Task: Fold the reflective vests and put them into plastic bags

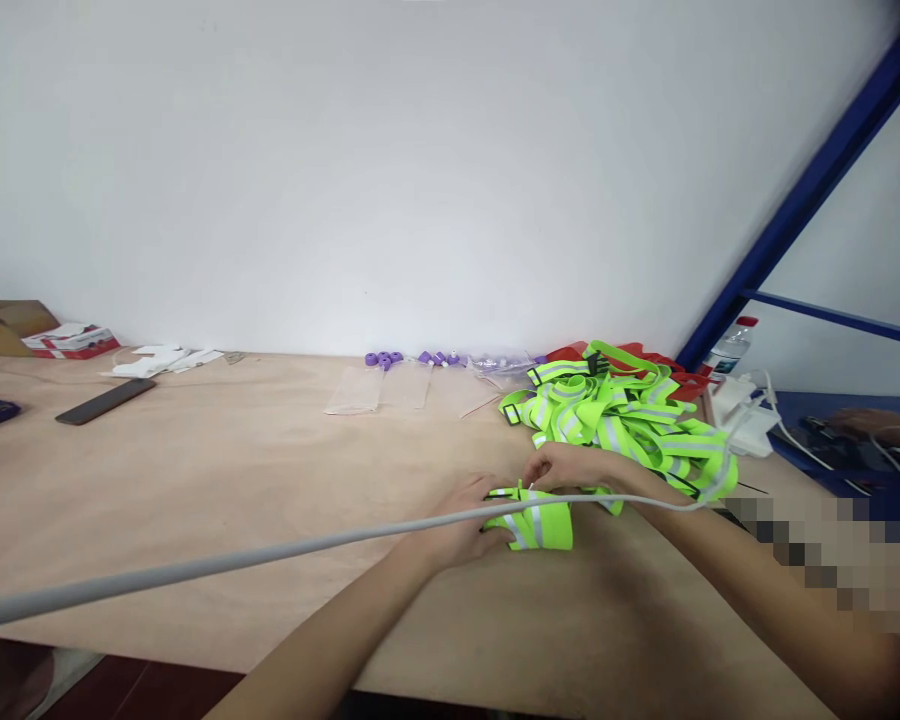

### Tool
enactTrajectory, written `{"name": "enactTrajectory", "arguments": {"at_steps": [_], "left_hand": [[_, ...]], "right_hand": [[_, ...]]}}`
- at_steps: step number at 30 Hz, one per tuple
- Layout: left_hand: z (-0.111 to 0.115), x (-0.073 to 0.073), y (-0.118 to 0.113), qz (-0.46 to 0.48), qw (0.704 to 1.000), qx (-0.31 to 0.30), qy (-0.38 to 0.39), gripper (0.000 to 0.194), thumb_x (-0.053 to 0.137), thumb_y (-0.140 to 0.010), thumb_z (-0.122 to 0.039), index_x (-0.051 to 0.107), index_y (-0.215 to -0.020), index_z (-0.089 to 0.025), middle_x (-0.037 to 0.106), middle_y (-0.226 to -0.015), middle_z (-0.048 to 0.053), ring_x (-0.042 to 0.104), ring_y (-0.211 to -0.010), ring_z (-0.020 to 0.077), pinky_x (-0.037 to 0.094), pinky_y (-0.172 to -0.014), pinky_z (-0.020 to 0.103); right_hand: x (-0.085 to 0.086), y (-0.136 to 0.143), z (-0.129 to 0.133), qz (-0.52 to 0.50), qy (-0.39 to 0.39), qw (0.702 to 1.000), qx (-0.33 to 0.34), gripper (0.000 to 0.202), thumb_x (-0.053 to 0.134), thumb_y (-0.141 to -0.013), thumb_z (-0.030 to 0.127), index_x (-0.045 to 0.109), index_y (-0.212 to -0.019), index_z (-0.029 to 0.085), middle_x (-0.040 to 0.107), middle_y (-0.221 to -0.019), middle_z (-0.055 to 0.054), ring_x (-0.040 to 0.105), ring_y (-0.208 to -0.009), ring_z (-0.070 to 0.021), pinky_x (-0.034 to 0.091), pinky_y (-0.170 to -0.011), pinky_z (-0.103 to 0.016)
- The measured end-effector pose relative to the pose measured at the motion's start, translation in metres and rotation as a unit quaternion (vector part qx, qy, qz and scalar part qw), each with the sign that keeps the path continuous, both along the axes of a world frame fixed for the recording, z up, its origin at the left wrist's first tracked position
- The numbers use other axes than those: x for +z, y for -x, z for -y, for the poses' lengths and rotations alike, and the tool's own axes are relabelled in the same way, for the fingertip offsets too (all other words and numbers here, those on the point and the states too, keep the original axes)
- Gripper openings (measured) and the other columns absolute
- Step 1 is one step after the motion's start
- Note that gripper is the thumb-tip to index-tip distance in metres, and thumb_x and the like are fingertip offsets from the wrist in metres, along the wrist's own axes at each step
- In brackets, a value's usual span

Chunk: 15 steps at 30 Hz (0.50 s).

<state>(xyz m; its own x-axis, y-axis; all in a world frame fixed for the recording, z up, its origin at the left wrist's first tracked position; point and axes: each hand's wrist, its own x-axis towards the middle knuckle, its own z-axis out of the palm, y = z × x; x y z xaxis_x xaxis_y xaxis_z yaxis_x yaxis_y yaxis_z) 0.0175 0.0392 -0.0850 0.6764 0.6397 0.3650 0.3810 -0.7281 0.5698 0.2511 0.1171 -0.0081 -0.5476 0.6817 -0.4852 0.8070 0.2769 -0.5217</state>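
Observation:
My left hand [450,522] is closed around the left end of a neon green reflective strap [553,530] with silver stripes, gathered into a loose coil above the table. At the coil's top edge, my right hand [570,466] has its fingers pinched together; a tiny white bit shows near the fingertips, too small to name. Just behind the right hand lies a tangled heap of the same neon green straps [607,425], some with black buckles. Part of the coil is hidden by the fingers and a grey-white cable [292,550] crossing the view.
Clear plastic bags [354,390] and small purple rolls [384,359] lie along the wall. Red straps [690,384] and a bottle [731,348] are behind the heap. A dark phone-like slab [105,400] and a red-white box [71,341] are leftward. Another person's hand [866,423] shows at right.

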Motion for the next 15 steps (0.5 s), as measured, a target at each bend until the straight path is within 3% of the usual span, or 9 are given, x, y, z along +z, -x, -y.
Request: {"name": "enactTrajectory", "arguments": {"at_steps": [7,15], "left_hand": [[0.005,0.004,-0.001,-0.009,0.999,-0.025,0.02,0.042,0.072,-0.092,-0.03,0.066,-0.134,-0.027,0.062,-0.135,0.01,0.057,-0.125,0.0275,0.045,-0.11,0.041],[0.004,0.002,-0.001,-0.006,0.999,-0.038,0.015,0.041,0.073,-0.092,-0.03,0.067,-0.132,-0.023,0.06,-0.14,0.011,0.057,-0.126,0.0282,0.045,-0.109,0.039]], "right_hand": [[0.008,0.007,0.004,0.096,0.042,0.994,0.021,0.01,0.061,-0.057,0.024,0.068,-0.063,0.018,0.057,-0.049,0.003,0.046,-0.045,-0.0125,0.032,-0.046,-0.025],[-0.001,-0.004,0.0,0.085,0.07,0.994,0.013,0.019,0.061,-0.055,0.023,0.068,-0.073,0.019,0.059,-0.053,0.004,0.05,-0.046,-0.0121,0.032,-0.045,-0.023]]}}
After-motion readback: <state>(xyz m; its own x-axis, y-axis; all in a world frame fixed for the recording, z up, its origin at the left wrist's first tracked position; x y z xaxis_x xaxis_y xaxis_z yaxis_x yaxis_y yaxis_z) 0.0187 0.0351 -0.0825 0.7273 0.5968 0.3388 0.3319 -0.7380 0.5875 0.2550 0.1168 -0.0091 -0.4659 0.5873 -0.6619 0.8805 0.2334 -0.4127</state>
